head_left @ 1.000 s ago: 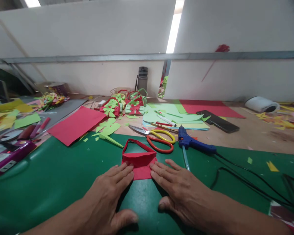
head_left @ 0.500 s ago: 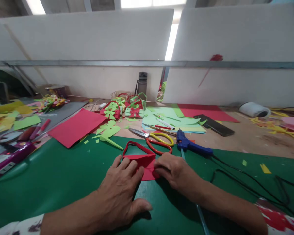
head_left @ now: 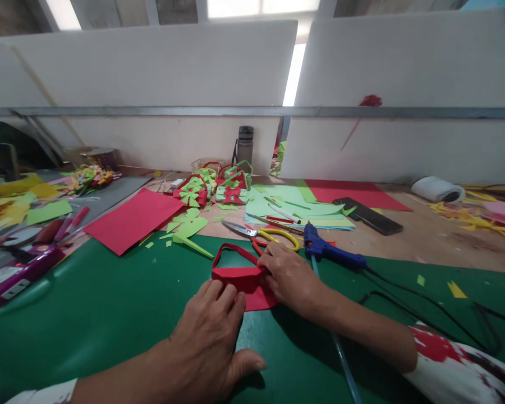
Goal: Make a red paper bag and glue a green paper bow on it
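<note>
Bench (head_left: 429,238), far edge: dark bottle (head_left: 245,148) upright by the wall; small red and green paper baskets (head_left: 231,194) grouped before it. Right of these, pale green sheets (head_left: 305,207), then a black phone (head_left: 370,217). Toward the left end: red sheet (head_left: 134,220) and a purple device (head_left: 23,272).

Green mat (head_left: 109,320) covers the nearer bench. Across its far edge lie scissors (head_left: 239,228) and a blue glue gun (head_left: 334,252). Scissors sit just beyond the workpiece, red handle partly hidden by the right hand; glue stick (head_left: 345,365) passes under the right forearm.

Workpiece: red paper bag (head_left: 252,297), flat on the mat, inward from its far edge, handle loop pointing to that edge.

Left hand (head_left: 212,325): fingers together, bent, tips on the bag's left side; thumb spread wide, clear of it. Right hand (head_left: 292,275): fingers curled at the bag's right side; thumb hidden, so pinch cannot be confirmed.
</note>
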`<act>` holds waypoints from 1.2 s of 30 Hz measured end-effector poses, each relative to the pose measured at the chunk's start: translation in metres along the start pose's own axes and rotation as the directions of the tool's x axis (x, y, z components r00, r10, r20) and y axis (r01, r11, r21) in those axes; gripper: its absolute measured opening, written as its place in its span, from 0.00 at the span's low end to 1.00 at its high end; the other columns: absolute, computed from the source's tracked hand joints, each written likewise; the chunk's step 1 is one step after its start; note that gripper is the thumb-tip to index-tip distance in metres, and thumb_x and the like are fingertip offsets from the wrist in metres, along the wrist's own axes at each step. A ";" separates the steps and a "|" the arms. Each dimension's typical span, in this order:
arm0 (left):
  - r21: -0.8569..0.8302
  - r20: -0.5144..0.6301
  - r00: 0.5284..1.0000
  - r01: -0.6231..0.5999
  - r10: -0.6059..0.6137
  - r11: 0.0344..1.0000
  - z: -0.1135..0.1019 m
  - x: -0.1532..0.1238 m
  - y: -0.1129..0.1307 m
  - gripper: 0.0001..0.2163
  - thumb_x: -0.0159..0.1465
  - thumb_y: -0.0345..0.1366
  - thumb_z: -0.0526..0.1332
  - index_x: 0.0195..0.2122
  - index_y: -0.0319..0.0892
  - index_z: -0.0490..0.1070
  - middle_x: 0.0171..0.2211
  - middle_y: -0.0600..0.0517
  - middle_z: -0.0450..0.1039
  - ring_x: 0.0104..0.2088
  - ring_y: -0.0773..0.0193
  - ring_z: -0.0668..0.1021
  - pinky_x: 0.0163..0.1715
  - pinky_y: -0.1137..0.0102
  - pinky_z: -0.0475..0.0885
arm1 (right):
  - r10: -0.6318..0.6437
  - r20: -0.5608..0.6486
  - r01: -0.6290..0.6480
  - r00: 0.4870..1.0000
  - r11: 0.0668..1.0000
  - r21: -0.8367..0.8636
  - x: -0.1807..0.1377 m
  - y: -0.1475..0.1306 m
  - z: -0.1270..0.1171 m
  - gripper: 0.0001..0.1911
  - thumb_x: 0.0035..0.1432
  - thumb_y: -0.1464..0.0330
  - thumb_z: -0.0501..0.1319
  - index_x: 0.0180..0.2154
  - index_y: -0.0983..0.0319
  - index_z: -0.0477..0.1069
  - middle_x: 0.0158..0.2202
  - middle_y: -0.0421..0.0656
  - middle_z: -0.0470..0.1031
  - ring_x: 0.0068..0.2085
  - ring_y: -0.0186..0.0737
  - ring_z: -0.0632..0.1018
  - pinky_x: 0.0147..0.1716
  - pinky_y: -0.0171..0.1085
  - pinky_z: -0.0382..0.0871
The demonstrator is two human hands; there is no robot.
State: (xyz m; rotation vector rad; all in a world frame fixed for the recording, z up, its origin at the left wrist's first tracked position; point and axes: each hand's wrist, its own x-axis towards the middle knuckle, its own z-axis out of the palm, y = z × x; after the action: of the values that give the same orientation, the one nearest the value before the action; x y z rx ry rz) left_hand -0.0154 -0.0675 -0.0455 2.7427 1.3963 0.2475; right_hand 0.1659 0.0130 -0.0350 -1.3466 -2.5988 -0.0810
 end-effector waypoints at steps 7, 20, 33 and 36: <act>0.008 -0.115 0.993 -0.033 0.034 0.999 0.002 -0.004 -0.001 0.27 0.62 0.55 0.49 0.41 0.33 0.73 0.37 0.39 0.72 0.37 0.49 0.72 0.37 0.52 0.72 | -0.156 -0.099 0.141 0.983 0.980 -0.143 -0.012 -0.004 0.007 0.06 0.57 0.75 0.59 0.30 0.64 0.75 0.32 0.48 0.72 0.36 0.45 0.69 0.39 0.42 0.62; 0.068 -0.546 0.822 -0.150 0.162 0.986 -0.013 -0.005 -0.037 0.04 0.62 0.29 0.57 0.35 0.37 0.71 0.32 0.47 0.76 0.33 0.62 0.75 0.35 0.68 0.74 | -0.471 -0.235 0.359 0.850 0.845 -0.397 -0.018 -0.005 0.015 0.08 0.56 0.77 0.57 0.29 0.66 0.74 0.27 0.47 0.70 0.32 0.44 0.67 0.35 0.43 0.57; 0.216 -0.381 0.902 -0.126 0.202 0.968 0.006 0.007 -0.053 0.11 0.66 0.30 0.49 0.45 0.37 0.68 0.45 0.41 0.75 0.37 0.57 0.79 0.30 0.66 0.78 | -0.230 -0.167 0.207 0.959 0.968 -0.142 -0.018 0.008 0.012 0.10 0.57 0.79 0.56 0.27 0.64 0.71 0.27 0.45 0.71 0.30 0.40 0.68 0.32 0.37 0.59; 0.234 -0.362 0.912 -0.113 0.195 0.966 0.009 0.009 -0.058 0.15 0.65 0.25 0.45 0.49 0.36 0.66 0.46 0.40 0.74 0.40 0.57 0.79 0.31 0.67 0.78 | -0.216 -0.199 0.186 0.956 0.969 -0.159 -0.012 0.009 0.015 0.11 0.57 0.79 0.55 0.26 0.64 0.71 0.26 0.44 0.70 0.29 0.40 0.68 0.32 0.37 0.59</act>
State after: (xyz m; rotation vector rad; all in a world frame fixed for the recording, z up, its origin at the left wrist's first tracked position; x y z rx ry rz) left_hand -0.0555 -0.0257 -0.0601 3.1107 1.3434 0.7218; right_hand 0.1776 0.0109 -0.0525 -1.0411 -2.5740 -0.4238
